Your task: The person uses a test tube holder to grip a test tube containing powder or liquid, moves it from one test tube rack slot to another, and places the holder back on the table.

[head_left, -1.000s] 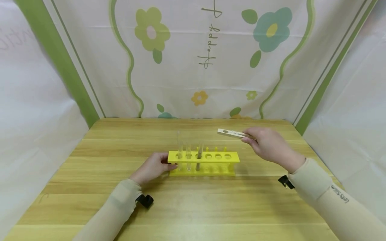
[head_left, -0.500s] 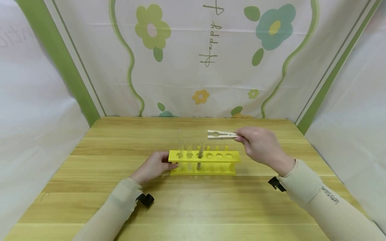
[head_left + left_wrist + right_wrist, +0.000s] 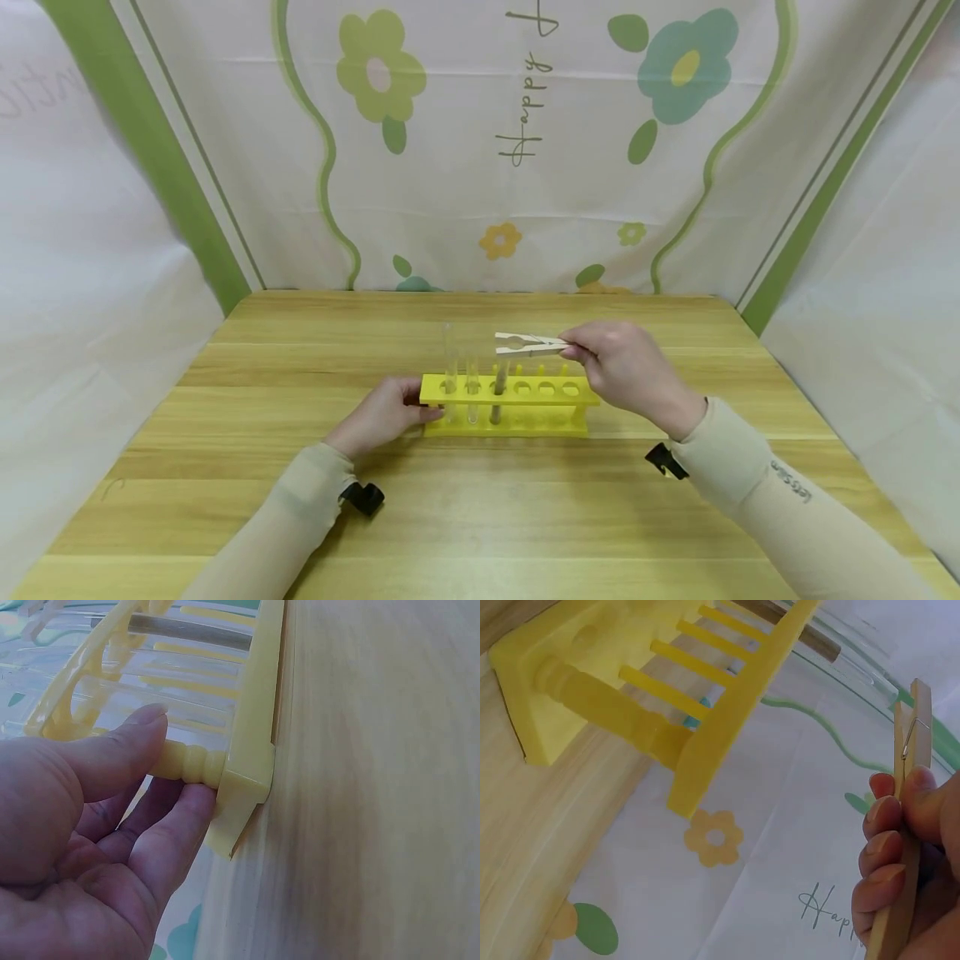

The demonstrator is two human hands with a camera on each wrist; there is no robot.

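Observation:
A yellow test tube rack (image 3: 532,400) stands on the table with three clear test tubes in its left holes. The leftmost tube (image 3: 450,354) rises highest; beside it is a shorter tube (image 3: 472,367). Dark brown matter fills the lower part of the third tube (image 3: 497,412). My left hand (image 3: 378,417) grips the rack's left post (image 3: 193,761) between thumb and fingers. My right hand (image 3: 626,367) holds a wooden test tube clamp (image 3: 551,345) level, its jaws spread at the third tube's upper end. Whether the wood touches the glass cannot be told.
The wooden tabletop (image 3: 480,517) runs back to a flower-printed cloth (image 3: 450,183), with white cloth on both sides. Short yellow pegs (image 3: 542,370) stand along the rack's rear. The rack's three right holes hold no tubes.
My right hand has moved left, bringing the clamp from right of the rack to the third tube, and the clamp's jaws have spread. My left hand stays on the rack.

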